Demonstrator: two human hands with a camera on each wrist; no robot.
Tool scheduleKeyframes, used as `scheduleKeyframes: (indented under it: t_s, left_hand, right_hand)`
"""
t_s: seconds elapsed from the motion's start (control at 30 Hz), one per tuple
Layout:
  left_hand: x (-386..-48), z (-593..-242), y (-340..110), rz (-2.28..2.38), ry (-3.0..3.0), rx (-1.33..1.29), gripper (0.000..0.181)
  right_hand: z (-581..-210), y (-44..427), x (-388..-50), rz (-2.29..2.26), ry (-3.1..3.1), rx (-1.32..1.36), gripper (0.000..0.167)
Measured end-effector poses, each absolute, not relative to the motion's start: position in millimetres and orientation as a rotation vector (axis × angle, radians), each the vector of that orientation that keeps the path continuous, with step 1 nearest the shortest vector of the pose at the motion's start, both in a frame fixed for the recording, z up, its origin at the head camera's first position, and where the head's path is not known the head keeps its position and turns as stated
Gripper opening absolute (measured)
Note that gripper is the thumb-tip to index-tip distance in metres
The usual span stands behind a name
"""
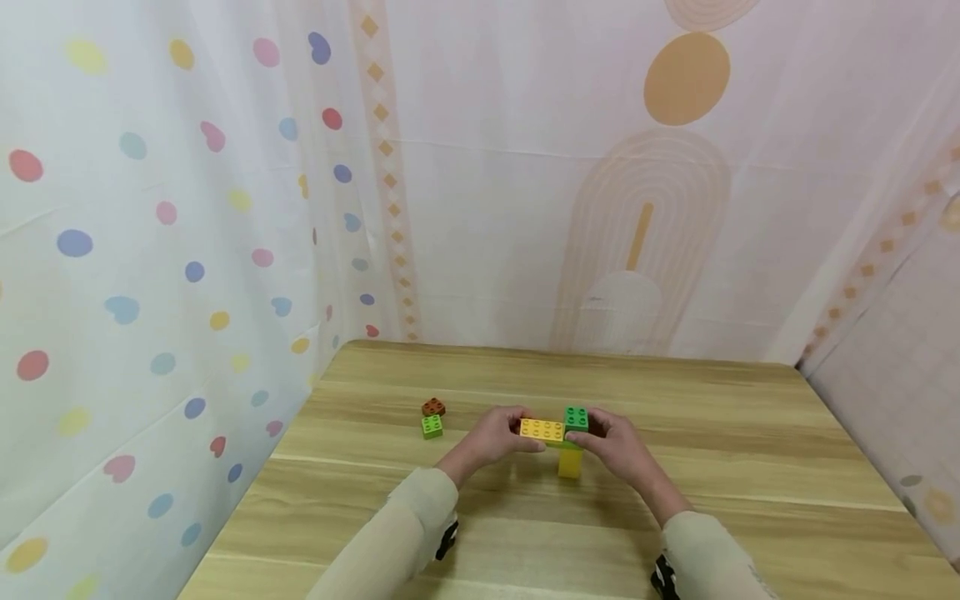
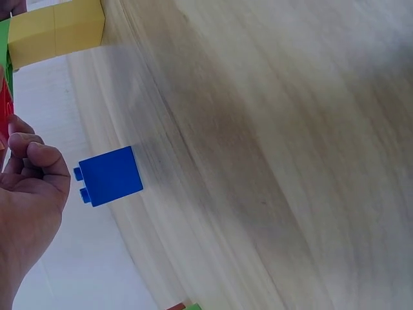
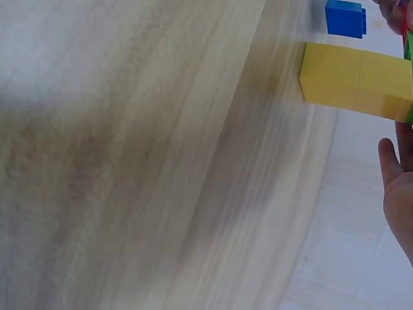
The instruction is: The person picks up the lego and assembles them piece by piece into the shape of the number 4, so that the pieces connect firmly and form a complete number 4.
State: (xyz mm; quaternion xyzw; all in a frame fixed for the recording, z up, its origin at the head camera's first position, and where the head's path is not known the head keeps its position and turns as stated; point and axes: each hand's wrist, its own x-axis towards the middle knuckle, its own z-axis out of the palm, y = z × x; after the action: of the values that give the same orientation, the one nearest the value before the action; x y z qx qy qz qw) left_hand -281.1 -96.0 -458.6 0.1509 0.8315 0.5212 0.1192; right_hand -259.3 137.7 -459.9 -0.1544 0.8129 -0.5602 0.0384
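A toy-brick structure stands on the table: a yellow column (image 1: 570, 463) under a light green layer (image 1: 558, 444), with a long yellow brick (image 1: 542, 430) and a dark green brick (image 1: 576, 418) side by side on top. My left hand (image 1: 495, 435) holds the yellow brick's left end, thumb in front. At the other end, my right hand (image 1: 621, 443) grips the dark green brick between thumb and fingers. Below the left fingers, the left wrist view shows part of a red brick (image 2: 4, 113). The column (image 3: 355, 81) looks like two stacked yellow bricks.
A blue brick (image 2: 113, 175) stands on the table near the column, hidden in the head view. Farther left lie a lime green brick (image 1: 432, 427) and a brown brick (image 1: 432, 407). Patterned curtains (image 1: 480, 250) hang behind the wooden table (image 1: 750, 450) and along its left.
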Motion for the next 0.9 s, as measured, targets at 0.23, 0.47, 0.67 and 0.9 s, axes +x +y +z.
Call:
scheduleKeyframes:
  t_s: [0.23,0.47,0.67,0.9]
  left_hand:
    - [-278,-465,-96,1.531,2.458,0.508,0.03]
    - [-275,-471,-102,1.505,2.487,0.511,0.061]
    - [-272,-481,-120,1.52,2.527,0.517,0.061]
    - [-268,-489,-147,1.573,2.591,0.47,0.046]
  right_hand:
    - [-465,136,-258,-1.732,2.494,-0.481,0.036]
    - [-469,135,-259,-1.759,2.493,-0.471,0.036]
    - [-473,139,-259,-1.75,2.504,-0.418,0.032]
    - [-451,144,-254,-1.695,2.499,-0.432,0.031]
